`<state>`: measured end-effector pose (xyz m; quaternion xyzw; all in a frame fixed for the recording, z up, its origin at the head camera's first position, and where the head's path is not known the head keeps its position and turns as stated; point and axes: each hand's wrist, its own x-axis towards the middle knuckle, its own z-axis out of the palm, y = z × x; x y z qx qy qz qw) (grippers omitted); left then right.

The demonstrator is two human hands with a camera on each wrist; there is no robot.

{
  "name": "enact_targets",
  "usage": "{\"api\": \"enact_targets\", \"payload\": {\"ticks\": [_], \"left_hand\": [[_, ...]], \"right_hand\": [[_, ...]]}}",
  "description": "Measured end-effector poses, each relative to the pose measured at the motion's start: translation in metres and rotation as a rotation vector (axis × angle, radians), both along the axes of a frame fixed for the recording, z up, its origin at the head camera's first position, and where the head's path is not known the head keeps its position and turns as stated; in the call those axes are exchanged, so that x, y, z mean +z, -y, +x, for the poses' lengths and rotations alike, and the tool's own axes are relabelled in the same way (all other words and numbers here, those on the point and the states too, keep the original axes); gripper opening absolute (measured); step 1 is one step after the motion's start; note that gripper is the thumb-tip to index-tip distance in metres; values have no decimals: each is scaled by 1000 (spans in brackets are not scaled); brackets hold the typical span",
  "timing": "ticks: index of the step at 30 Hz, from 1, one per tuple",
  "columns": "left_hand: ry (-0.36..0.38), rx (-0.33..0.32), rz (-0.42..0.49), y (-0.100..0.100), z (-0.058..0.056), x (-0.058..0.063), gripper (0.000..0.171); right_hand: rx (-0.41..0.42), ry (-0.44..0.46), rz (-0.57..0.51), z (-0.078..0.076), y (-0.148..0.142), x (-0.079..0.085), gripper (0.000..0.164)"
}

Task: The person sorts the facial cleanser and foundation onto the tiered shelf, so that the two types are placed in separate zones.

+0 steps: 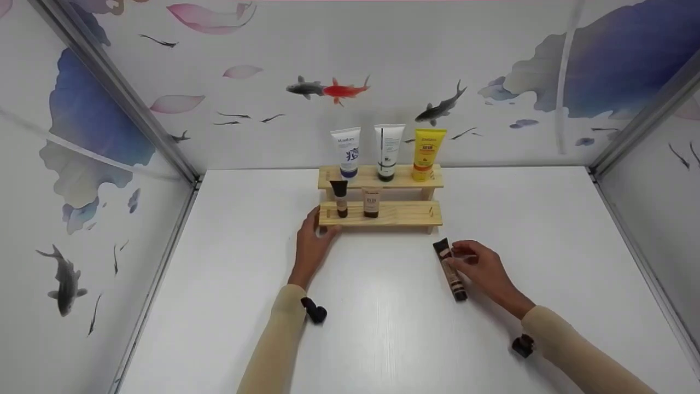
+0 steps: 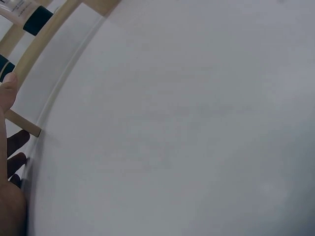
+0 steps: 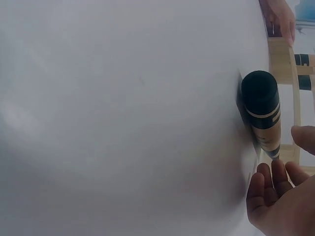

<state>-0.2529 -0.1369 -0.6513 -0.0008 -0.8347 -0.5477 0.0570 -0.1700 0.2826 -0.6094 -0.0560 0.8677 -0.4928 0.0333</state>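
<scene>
My left hand (image 1: 313,247) grips the left end of a two-step wooden rack (image 1: 404,213). In the left wrist view its thumb (image 2: 8,91) lies along the shelf edge, the fingers (image 2: 17,161) down by the rack's leg. A brown tube with black ends (image 1: 454,280) lies on the table, in front of the rack's right end. Beside it is my right hand (image 1: 486,272), fingers loosely bent. The right wrist view shows the tube's black cap (image 3: 259,91) facing the camera, with a gap between thumb (image 3: 304,138) and tube.
On the upper step stand a white-and-blue tube (image 1: 348,153), a white tube with black cap (image 1: 388,150) and a yellow tube (image 1: 426,153). The lower step bears a small dark-topped tube (image 1: 340,200) and a pinkish tube (image 1: 371,202). Printed walls (image 1: 383,33) enclose the white table (image 1: 372,328).
</scene>
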Motion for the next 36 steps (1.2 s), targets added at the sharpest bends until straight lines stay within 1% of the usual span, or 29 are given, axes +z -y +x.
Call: {"api": "enact_targets", "payload": {"ticks": [9, 14, 20, 26, 30, 36], "left_hand": [[1, 5, 8, 0, -1, 0, 88], [-3, 3, 17, 0, 0, 0, 88], [0, 2, 12, 0, 0, 1, 87], [8, 10, 11, 0, 0, 1, 85], [17, 19, -4, -1, -1, 1, 86], [2, 15, -1, 0, -1, 0, 86]], "right_hand": [[-20, 11, 34, 3, -2, -6, 50], [6, 26, 45, 5, -4, -9, 53], [53, -22, 75, 5, -7, -13, 52], [89, -74, 66, 5, -8, -15, 52], [84, -75, 60, 5, -8, -16, 51], [77, -103, 47, 4, -7, -19, 46]]}}
